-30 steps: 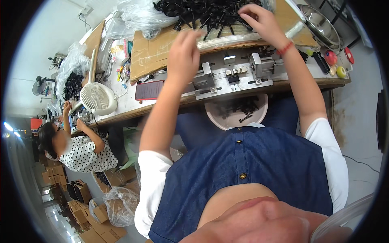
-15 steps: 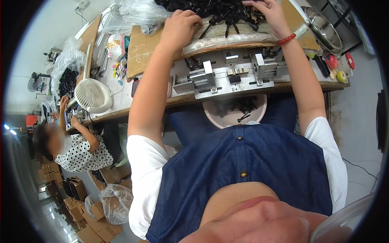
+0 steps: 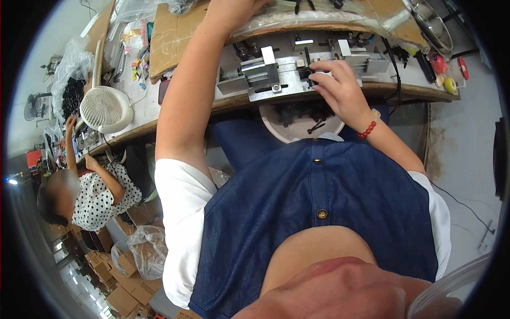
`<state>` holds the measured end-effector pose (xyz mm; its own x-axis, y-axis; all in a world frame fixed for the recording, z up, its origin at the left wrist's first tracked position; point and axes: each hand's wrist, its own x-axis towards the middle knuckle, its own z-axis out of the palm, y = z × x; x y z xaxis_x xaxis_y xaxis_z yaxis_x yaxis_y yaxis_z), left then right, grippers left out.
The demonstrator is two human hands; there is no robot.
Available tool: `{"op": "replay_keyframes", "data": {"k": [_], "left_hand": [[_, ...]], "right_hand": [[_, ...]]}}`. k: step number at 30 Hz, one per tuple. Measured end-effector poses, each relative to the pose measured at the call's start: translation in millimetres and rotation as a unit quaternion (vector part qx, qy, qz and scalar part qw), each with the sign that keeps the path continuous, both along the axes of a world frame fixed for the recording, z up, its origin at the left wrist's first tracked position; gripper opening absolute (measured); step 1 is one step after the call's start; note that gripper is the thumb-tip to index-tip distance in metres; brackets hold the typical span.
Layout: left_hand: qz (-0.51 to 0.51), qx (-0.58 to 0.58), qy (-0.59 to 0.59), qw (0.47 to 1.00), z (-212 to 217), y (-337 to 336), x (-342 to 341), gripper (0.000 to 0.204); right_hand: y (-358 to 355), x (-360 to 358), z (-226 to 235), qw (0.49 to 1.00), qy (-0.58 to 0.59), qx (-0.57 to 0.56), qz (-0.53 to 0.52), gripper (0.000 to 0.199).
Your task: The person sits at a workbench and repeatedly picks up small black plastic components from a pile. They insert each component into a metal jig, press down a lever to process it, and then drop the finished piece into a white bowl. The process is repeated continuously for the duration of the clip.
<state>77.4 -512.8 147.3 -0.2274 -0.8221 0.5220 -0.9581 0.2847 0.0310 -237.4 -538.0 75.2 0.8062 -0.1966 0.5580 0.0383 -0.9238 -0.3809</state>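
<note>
My right hand [image 3: 342, 90] is over the middle of a metal clamping fixture [image 3: 265, 95] on the bench, its thumb and fingers pinching a thin black rod-shaped part [image 3: 307, 56]. The part lies across the small centre block between two silver side clamps. Up at the top edge, my left hand [image 3: 234, 13] reaches over the cardboard; its fingers run out of view, so their grip is hidden. A few black parts [image 3: 311, 5] show beside it on a plastic-covered surface.
Below the bench edge, a pale basin [image 3: 276, 130] holds several black parts. A white fan [image 3: 107, 110] stands left, a steel bowl [image 3: 438, 29] and a red toy-like object [image 3: 438, 64] right. A co-worker in a dotted top [image 3: 95, 204] sits at far left.
My right hand has come down from the black pile to the fixture, with a black part in its fingers. My left hand has shifted up, partly out of view. The whole view has moved slightly.
</note>
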Motion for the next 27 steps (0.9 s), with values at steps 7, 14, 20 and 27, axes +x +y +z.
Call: {"op": "replay_keyframes", "data": {"k": [7, 14, 20, 27], "left_hand": [[0.124, -0.105, 0.299, 0.94, -1, 11, -29, 0.013], [0.113, -0.065, 0.513, 0.848, -29, 29, -10, 0.019], [0.078, -0.13, 0.366, 0.918, -36, 59, -5, 0.024], [0.07, -0.082, 0.424, 0.899, -62, 107, -109, 0.021]], "right_hand": [[-3, 8, -29, 0.991, 0.046, -0.116, -0.057, 0.02], [-7, 20, -28, 0.993, 0.032, -0.103, -0.044, 0.023], [-81, 48, 10, 0.985, -0.116, -0.094, -0.085, 0.018], [-183, 87, 39, 0.991, 0.008, -0.061, -0.123, 0.018]]}}
